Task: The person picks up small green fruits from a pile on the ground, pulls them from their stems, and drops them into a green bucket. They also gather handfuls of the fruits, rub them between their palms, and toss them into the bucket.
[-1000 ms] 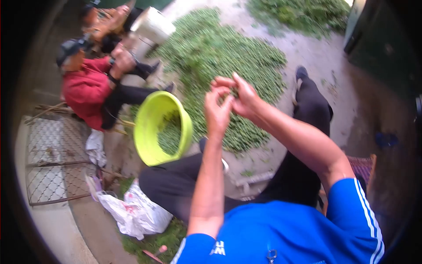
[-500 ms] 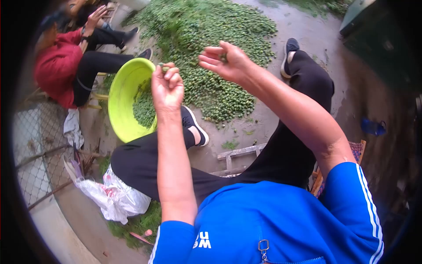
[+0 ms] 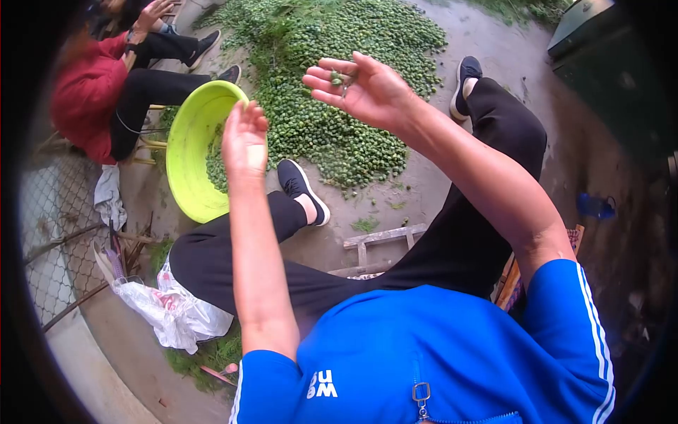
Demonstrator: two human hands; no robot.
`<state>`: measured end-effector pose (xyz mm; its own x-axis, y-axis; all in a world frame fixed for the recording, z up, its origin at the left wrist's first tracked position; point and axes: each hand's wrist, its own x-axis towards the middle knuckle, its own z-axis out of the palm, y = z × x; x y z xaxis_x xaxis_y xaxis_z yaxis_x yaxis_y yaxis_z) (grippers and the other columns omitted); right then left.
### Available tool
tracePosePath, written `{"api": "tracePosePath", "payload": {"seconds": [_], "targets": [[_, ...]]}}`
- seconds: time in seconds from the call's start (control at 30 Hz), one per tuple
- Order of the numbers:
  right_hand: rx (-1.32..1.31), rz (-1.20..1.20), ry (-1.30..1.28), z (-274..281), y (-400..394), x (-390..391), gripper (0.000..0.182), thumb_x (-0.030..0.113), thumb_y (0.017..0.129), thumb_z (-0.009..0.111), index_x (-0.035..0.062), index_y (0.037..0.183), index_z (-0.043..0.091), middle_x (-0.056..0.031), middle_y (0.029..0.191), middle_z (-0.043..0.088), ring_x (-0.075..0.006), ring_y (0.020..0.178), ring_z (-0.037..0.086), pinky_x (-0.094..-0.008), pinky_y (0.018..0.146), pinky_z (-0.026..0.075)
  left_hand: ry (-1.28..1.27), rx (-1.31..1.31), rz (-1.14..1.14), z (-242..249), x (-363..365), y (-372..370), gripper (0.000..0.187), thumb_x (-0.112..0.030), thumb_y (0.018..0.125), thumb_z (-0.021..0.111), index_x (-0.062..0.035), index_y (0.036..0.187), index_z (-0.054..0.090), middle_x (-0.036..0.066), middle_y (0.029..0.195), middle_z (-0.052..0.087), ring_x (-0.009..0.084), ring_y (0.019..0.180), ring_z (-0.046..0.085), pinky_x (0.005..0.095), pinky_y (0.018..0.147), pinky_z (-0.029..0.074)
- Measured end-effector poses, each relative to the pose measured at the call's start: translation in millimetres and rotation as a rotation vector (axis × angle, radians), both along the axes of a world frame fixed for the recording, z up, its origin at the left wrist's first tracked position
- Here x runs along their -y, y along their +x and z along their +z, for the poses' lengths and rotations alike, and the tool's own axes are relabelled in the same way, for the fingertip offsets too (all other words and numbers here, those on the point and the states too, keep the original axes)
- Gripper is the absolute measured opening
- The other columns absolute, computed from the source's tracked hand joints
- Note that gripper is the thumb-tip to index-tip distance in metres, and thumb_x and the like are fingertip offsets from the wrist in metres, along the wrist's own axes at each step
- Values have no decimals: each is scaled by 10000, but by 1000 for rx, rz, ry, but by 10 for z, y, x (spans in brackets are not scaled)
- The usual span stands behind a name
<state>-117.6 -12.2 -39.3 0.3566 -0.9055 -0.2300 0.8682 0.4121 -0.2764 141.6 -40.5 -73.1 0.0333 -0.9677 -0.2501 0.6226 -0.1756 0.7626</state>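
My right hand (image 3: 367,90) is palm up above the pile, fingers stretched out, with a few small round green pods (image 3: 336,79) and a bit of stem in its palm. My left hand (image 3: 244,141) is raised at the right rim of a yellow-green basin (image 3: 185,166). Its fingers are loosely extended and I see nothing in them. More green pods lie inside the basin, partly hidden by my left hand and forearm. Beyond both hands a large pile of the same green pods (image 3: 339,134) spreads over the ground.
A person in a red top (image 3: 88,99) sits at the left. A white plastic bag (image 3: 187,314) lies by my left knee, near a wire fence (image 3: 53,240). A wooden frame (image 3: 385,237) is between my legs. A blue object (image 3: 597,206) lies at the right.
My left hand has moved left over the basin's rim; its fingers have loosened and the green pod at its fingertips no longer shows. My right hand has shifted slightly left and away from me.
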Motion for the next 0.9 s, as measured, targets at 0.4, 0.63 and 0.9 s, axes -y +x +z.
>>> {"api": "tracePosePath", "payload": {"seconds": [0.4, 0.63, 0.9], "targets": [[142, 56, -88, -36, -83, 32, 549, 385, 991, 229, -63, 1062, 538, -184, 1069, 554, -331, 986, 551, -446, 923, 438, -799, 1342, -58, 597, -458, -1435, 361, 56, 759, 643, -67, 1098, 631, 53, 933, 531, 104, 706, 548, 240, 623, 487], [31, 9, -34, 10, -151, -20, 502, 329, 990, 252, -99, 1176, 436, -229, 1041, 575, -340, 971, 564, -443, 911, 459, -650, 988, -165, 572, -418, -1465, 172, 58, 800, 612, -17, 953, 586, 51, 862, 568, 118, 688, 578, 232, 616, 490], [-147, -161, -51, 138, -530, 155, 393, 231, 982, 273, -101, 1124, 426, -242, 1094, 533, -356, 1062, 541, -443, 922, 475, -69, -12, -258, 413, -272, -980, 156, -18, 859, 601, -24, 1011, 563, 77, 872, 606, 137, 729, 593, 221, 628, 517]]}}
